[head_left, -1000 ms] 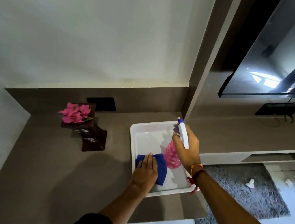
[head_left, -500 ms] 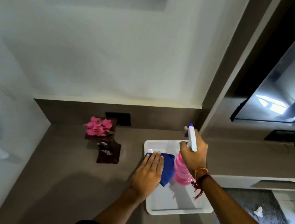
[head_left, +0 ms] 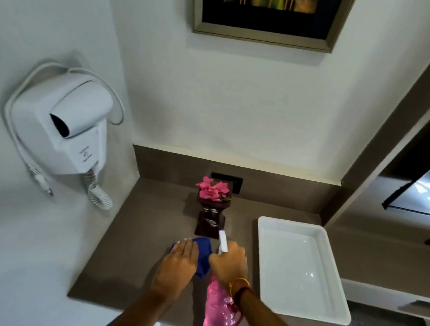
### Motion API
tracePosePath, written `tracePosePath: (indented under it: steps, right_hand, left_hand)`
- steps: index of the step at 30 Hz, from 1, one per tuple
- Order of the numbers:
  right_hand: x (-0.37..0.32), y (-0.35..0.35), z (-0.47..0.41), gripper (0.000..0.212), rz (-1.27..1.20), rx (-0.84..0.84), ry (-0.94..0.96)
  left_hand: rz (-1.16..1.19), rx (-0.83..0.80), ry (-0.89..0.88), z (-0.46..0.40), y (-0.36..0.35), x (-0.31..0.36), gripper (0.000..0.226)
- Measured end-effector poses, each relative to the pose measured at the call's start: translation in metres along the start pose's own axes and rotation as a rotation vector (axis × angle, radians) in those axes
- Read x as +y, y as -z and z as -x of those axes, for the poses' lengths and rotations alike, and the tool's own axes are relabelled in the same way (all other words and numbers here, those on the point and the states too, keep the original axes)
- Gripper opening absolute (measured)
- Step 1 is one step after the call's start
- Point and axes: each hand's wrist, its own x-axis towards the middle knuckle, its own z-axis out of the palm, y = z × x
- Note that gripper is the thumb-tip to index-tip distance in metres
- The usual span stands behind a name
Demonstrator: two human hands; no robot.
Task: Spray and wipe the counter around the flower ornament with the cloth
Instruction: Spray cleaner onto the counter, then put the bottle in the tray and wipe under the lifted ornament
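Observation:
The flower ornament, pink blossoms on a dark carved stand, sits at the back of the brown counter. Just in front of it lies the blue cloth, flat on the counter with my left hand pressed palm-down on top. My right hand grips the neck of the pink spray bottle. The bottle's white nozzle points toward the ornament's base, a short gap away.
An empty white tray rests on the counter to the right of my hands. A white wall-mounted hair dryer hangs on the left wall. A dark socket plate sits behind the ornament. A framed picture hangs above.
Both hands left the tray and moved left onto the counter in front of the ornament, carrying the cloth and the bottle. The view tilted up and shifted left.

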Motion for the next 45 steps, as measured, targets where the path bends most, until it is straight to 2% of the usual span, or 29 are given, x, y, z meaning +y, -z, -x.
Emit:
tracePosePath:
  steps: [3,6,10,16,18,21,25,29,35,38,40,43,45]
  right_hand:
    - [-0.005,-0.015,-0.003,0.018,0.029,-0.019,0.002]
    - [0.0,-0.016,-0.007,0.01,0.065,0.017,0.011]
    - [0.013,0.01,-0.008,0.012,0.091,0.047,0.036]
    - [0.029,0.096,-0.024,0.018,-0.027,0.33,0.155]
    - [0.04,0.119,-0.028,0.021,-0.084,0.362,0.188]
    - [0.072,0.137,-0.028,0.026,-0.149,0.356,0.188]
    - [0.118,0.146,-0.036,0.035,-0.171,0.336,0.095]
    - [0.134,0.153,-0.047,0.045,-0.274,0.322,0.052]
    - [0.161,0.182,-0.047,0.067,-0.306,0.203,0.073]
    - [0.166,0.208,-0.044,0.08,-0.15,0.092,0.133]
    - [0.163,0.227,-0.048,0.1,0.011,-0.042,0.177]
    - [0.148,0.251,-0.055,0.142,0.453,-0.18,0.345]
    - [0.131,0.257,-0.059,0.15,0.698,-0.184,0.461]
  left_hand:
    - [0.036,-0.007,0.028,0.016,-0.003,-0.012,0.07]
    - [-0.002,-0.027,0.008,0.021,-0.003,-0.014,0.069]
    - [-0.012,0.02,-0.019,0.012,0.008,-0.007,0.063]
    - [-0.001,0.136,-0.14,-0.021,0.02,0.036,0.052]
    - [0.009,0.169,-0.171,-0.034,0.025,0.055,0.053]
    - [0.029,0.199,-0.198,-0.048,0.029,0.084,0.055]
    - [0.001,0.174,-0.209,-0.059,0.028,0.112,0.055]
    - [-0.011,0.142,-0.193,-0.061,0.027,0.116,0.061]
    - [-0.042,0.096,-0.143,-0.06,0.03,0.114,0.058]
    - [-0.029,0.079,-0.12,-0.058,0.038,0.113,0.059]
    - [-0.049,0.085,-0.11,-0.057,0.047,0.111,0.057]
    - [-0.056,0.125,-0.088,-0.06,0.059,0.106,0.056]
    - [-0.056,0.128,-0.059,-0.063,0.069,0.104,0.058]
